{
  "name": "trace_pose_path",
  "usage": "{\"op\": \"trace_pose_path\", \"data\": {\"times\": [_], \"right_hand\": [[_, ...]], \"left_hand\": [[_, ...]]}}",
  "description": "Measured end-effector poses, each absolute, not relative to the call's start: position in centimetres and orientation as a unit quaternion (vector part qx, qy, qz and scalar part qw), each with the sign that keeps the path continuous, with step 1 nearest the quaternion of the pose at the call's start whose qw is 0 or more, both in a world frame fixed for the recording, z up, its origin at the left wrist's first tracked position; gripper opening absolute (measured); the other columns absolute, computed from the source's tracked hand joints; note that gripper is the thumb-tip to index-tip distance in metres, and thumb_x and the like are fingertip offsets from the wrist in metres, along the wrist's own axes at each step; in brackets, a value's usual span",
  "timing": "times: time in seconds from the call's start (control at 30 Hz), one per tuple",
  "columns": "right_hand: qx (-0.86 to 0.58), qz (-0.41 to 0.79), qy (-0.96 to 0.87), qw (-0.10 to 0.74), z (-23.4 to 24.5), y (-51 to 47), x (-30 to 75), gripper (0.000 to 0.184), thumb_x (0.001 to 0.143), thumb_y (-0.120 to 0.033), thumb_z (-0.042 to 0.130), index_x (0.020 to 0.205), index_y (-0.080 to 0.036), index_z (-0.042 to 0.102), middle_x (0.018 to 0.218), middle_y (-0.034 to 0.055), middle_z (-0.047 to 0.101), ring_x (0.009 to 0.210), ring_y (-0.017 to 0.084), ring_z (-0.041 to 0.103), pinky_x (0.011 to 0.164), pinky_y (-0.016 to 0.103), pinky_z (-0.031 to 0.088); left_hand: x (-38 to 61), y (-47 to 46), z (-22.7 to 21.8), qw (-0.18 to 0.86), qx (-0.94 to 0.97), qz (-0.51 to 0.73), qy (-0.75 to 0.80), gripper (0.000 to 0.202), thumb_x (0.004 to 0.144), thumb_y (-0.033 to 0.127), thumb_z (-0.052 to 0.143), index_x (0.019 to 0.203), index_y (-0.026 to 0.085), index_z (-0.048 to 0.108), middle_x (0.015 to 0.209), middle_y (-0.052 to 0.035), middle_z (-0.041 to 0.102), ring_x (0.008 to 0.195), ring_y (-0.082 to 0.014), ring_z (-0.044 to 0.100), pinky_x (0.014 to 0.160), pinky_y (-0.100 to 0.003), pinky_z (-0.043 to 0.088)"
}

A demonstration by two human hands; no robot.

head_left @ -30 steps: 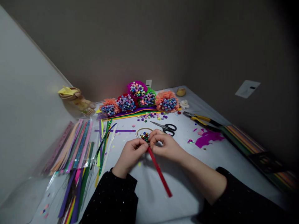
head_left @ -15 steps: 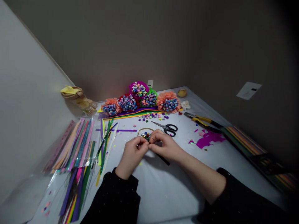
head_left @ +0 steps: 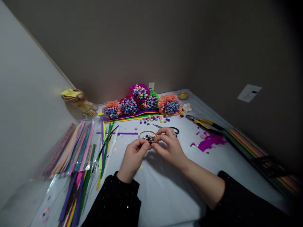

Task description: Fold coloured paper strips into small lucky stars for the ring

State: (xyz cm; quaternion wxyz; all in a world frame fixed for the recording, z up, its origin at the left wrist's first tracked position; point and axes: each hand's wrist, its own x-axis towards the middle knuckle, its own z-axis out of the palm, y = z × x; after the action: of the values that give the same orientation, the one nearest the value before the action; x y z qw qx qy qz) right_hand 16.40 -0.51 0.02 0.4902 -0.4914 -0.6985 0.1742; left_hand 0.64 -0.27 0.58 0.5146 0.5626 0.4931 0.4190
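Observation:
My left hand (head_left: 133, 156) and my right hand (head_left: 169, 147) meet fingertip to fingertip over the white table (head_left: 165, 189). Both are closed in a pinch on a small folded red paper piece (head_left: 151, 142), of which only a tip shows. Just beyond the fingertips lies a thin ring (head_left: 146, 133) with a little heap of shiny coloured paper stars (head_left: 148, 138) inside it. Black-handled scissors (head_left: 174, 129) lie behind my right hand, which covers part of them.
Paper-flower bunches filled with stars (head_left: 141, 101) stand at the back, with loose stars (head_left: 155, 118) before them. Coloured paper strips in clear sleeves (head_left: 75, 148) lie left. Yellow-handled pliers (head_left: 204, 121), purple paper scraps (head_left: 209, 140) and a stack of coloured sheets (head_left: 258, 148) lie right.
The long red strip that trailed toward me from my fingers has shortened and gone into the pinch. Both hands have shifted slightly away from me, toward the ring.

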Motion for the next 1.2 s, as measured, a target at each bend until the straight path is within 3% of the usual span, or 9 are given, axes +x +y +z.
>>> {"op": "trace_pose_path", "data": {"times": [0.47,0.57,0.7,0.9,1.1,1.2], "right_hand": [[-0.468,0.311,-0.645,0.518,0.1,-0.6,15.7,0.009,0.071,-0.012,0.057,0.066,-0.020,0.058,0.088,0.0036,0.052,0.088,0.018,0.052,0.083,0.034,0.040],[-0.459,0.352,-0.636,0.511,0.2,-0.5,15.8,0.009,0.070,-0.012,0.056,0.065,-0.019,0.057,0.087,0.0033,0.051,0.087,0.017,0.053,0.084,0.034,0.039],[-0.446,0.404,-0.627,0.496,0.3,-0.4,15.9,0.008,0.069,-0.012,0.057,0.063,-0.018,0.058,0.086,0.0030,0.051,0.087,0.017,0.053,0.084,0.034,0.039],[-0.433,0.437,-0.627,0.478,0.7,-0.5,16.1,0.008,0.067,-0.012,0.057,0.062,-0.018,0.059,0.086,0.0033,0.051,0.087,0.017,0.053,0.084,0.032,0.040],[-0.442,0.421,-0.645,0.460,0.8,-0.3,16.2,0.010,0.065,-0.009,0.057,0.060,-0.018,0.059,0.083,0.0023,0.051,0.085,0.016,0.053,0.082,0.031,0.041],[-0.440,0.407,-0.657,0.458,0.7,-0.3,16.2,0.010,0.064,-0.009,0.058,0.060,-0.018,0.059,0.083,0.0023,0.051,0.086,0.016,0.053,0.082,0.031,0.040]], "left_hand": [[0.9,-0.2,0.3,0.495,0.566,0.431,0.499,0.018,0.075,0.032,0.062,0.070,0.014,0.062,0.069,-0.0014,0.063,0.068,-0.0136,0.056,0.066,-0.024,0.044],[0.8,-0.2,0.3,0.518,0.544,0.437,0.495,0.018,0.074,0.031,0.062,0.068,0.014,0.061,0.065,0.0002,0.061,0.061,-0.0103,0.052,0.059,-0.021,0.040],[0.8,-0.3,0.4,0.616,0.441,0.429,0.491,0.018,0.068,0.030,0.062,0.064,0.013,0.057,0.057,0.0012,0.057,0.044,-0.0048,0.038,0.042,-0.017,0.026],[0.7,-0.1,0.4,0.649,0.410,0.410,0.492,0.014,0.063,0.026,0.062,0.060,0.011,0.060,0.053,0.0002,0.056,0.042,-0.0039,0.036,0.040,-0.017,0.020],[0.0,0.1,0.7,0.553,0.544,0.386,0.500,0.015,0.069,0.027,0.062,0.062,0.013,0.063,0.059,-0.0010,0.061,0.056,-0.0100,0.051,0.055,-0.021,0.039],[-0.4,0.2,1.0,0.497,0.612,0.353,0.504,0.014,0.071,0.025,0.059,0.063,0.014,0.063,0.061,-0.0003,0.061,0.059,-0.0114,0.053,0.060,-0.022,0.041]]}}
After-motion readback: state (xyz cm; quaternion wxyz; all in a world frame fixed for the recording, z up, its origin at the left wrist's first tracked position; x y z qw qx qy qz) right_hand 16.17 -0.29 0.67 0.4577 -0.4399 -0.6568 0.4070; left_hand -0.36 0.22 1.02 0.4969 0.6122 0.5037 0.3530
